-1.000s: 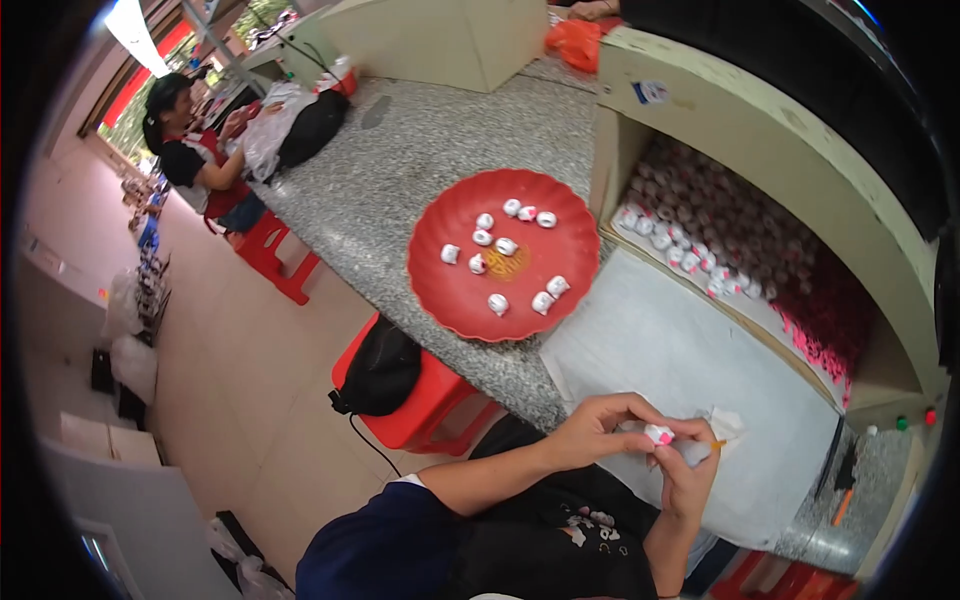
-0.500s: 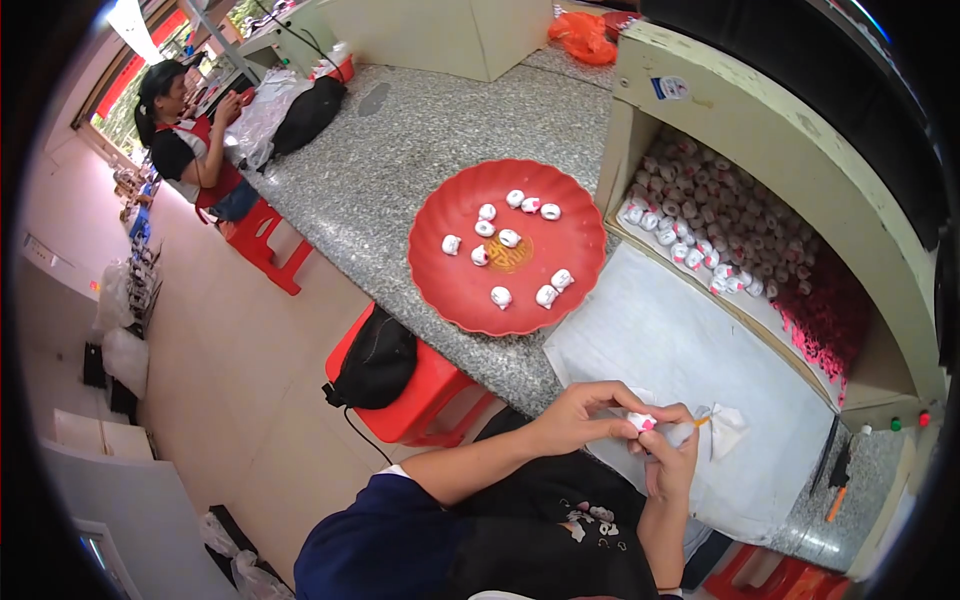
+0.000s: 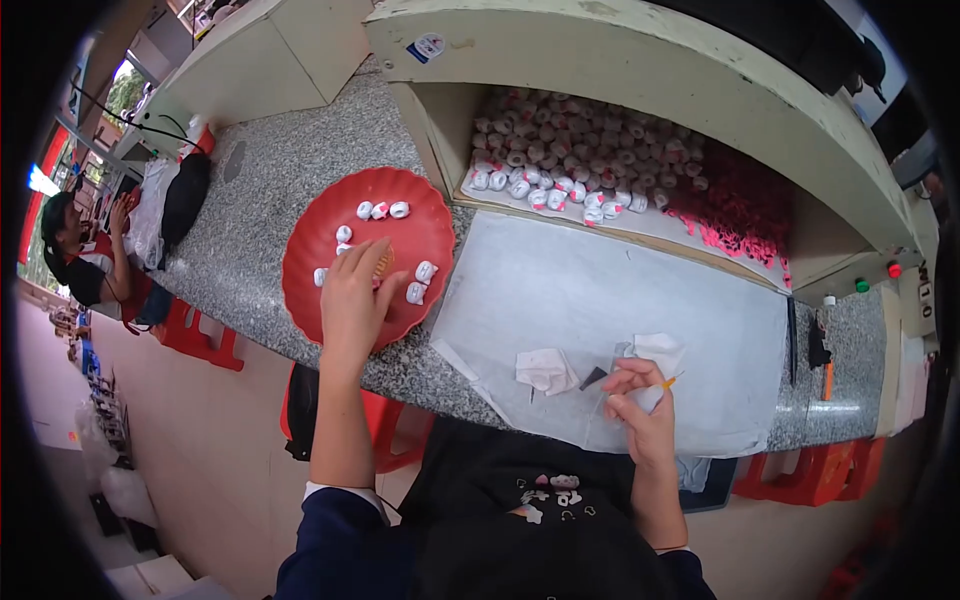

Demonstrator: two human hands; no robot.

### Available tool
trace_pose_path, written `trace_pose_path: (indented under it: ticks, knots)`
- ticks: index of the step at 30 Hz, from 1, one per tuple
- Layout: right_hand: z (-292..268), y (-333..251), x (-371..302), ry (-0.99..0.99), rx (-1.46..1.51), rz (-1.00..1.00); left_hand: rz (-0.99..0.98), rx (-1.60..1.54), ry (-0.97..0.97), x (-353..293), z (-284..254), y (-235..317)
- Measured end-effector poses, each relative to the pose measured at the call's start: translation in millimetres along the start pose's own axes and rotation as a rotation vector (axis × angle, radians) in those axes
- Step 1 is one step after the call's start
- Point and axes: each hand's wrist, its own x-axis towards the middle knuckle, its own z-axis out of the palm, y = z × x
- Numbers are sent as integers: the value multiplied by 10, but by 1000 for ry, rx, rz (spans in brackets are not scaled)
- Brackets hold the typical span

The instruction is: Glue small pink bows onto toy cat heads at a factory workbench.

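Note:
My left hand [image 3: 355, 300] reaches over the red scalloped plate [image 3: 300, 235], its thumb apart from its arched fingers. A bit of pink shows beneath it, and the hand hides part of the plate. Small white beads with pink marks, such as this bead [image 3: 399, 209], lie around the hand on the plate. In my right hand [image 3: 640, 408] is a small translucent bottle [image 3: 649, 398] with an orange-yellow nozzle and a thin tip, held above the white sheet [image 3: 600, 290].
Many similar white beads [image 3: 560, 150] and a heap of pink pieces [image 3: 720, 215] fill a shelf behind the sheet. Crumpled white cloths [image 3: 546, 370] lie near my right hand. A person [image 3: 95, 260] sits at the far left. Red stools [image 3: 810, 472] stand below the bench.
My hands have come apart. The left has moved from the white bead held between both hands to the plate; the right still holds the bottle. The view has turned right.

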Motion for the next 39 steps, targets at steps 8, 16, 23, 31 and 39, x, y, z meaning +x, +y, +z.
trace_pose_path:
  ticks: [8,16,23,31,39]
  knots:
    - [-199,-139,-191,110,93,-232,334,-360,27,736,1070,1195]
    - [-288,-137,-225,202,-79,-291,112,-550,-262,583,1134,1282]
    - [-160,-338,-222,111,-182,-347,-382,-1687,-660,-298,588,1297]
    - [16,-381,-123,257,188,-557,-479,-1900,-482,-752,519,1273]
    - [160,-321,-238,191,-264,-867,-465,-1884,-421,-813,450,1283]
